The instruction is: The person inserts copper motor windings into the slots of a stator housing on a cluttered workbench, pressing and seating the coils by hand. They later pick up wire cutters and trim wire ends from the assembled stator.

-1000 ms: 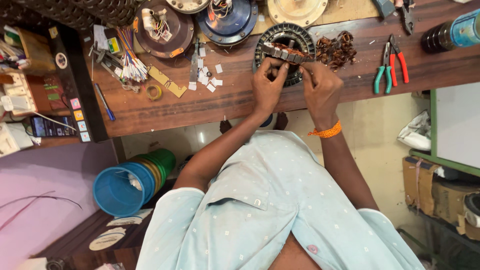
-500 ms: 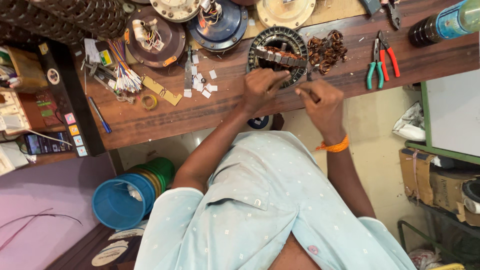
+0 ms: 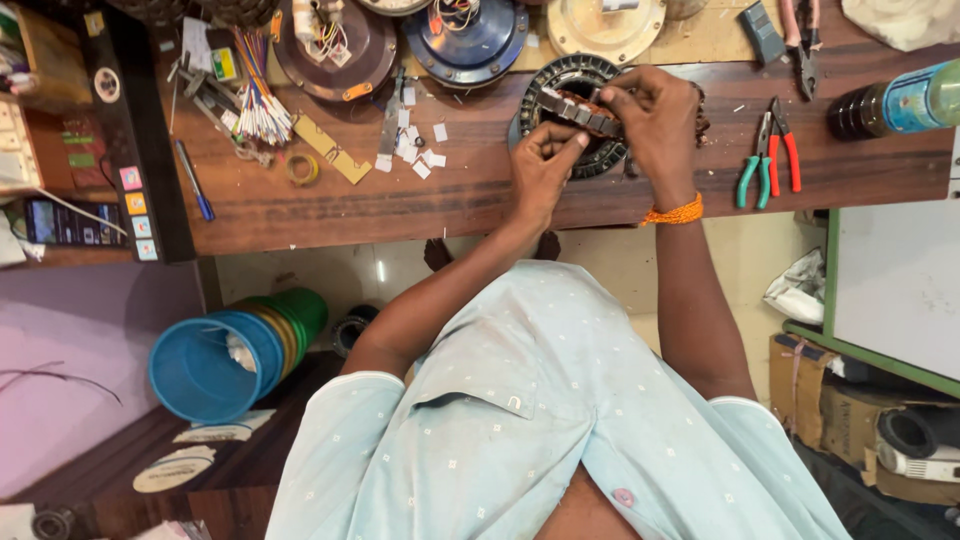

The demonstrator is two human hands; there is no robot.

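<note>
A round black motor stator (image 3: 560, 85) with copper windings lies on the wooden workbench (image 3: 470, 195). Both my hands are over it. My left hand (image 3: 543, 165) pinches the near end of a dark strip of the stator's winding core (image 3: 580, 112). My right hand (image 3: 650, 115), with an orange thread band at the wrist, grips the far end of the same piece. The fingers hide part of the stator's right side.
Pliers with green and red handles (image 3: 768, 155) lie right of my hands, and a bottle (image 3: 895, 105) further right. Fan motor housings (image 3: 470, 35), coloured wires (image 3: 258, 100), a tape roll (image 3: 300, 168) and paper scraps (image 3: 420, 150) sit to the left. Stacked buckets (image 3: 235, 350) stand below the bench.
My right hand has gone from the bench edge back up onto the stator. Both hands now hold the winding piece together. The view has shifted slightly.
</note>
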